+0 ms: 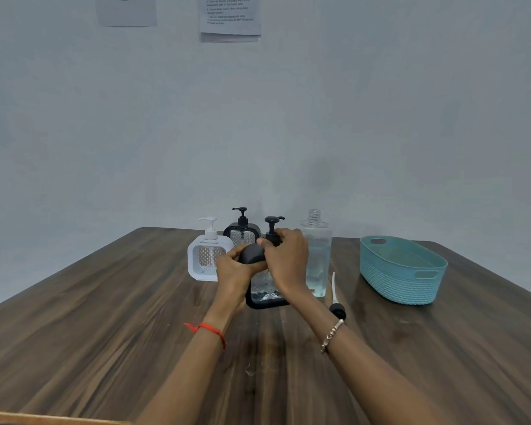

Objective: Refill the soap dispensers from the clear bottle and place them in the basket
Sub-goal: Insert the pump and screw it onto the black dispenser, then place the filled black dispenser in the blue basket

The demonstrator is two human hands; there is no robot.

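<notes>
Mostly bare, the counter [105,317] lies open from 6 to 9 o'clock. Both hands clamp the near black dispenser [265,294] at centre: left hand [233,268] on its shoulder, right hand [285,259] round the pump collar. At 3 o'clock the blue basket [402,282] holds nothing; the uncapped clear bottle [318,256], half full, stands just right of the hands
</notes>
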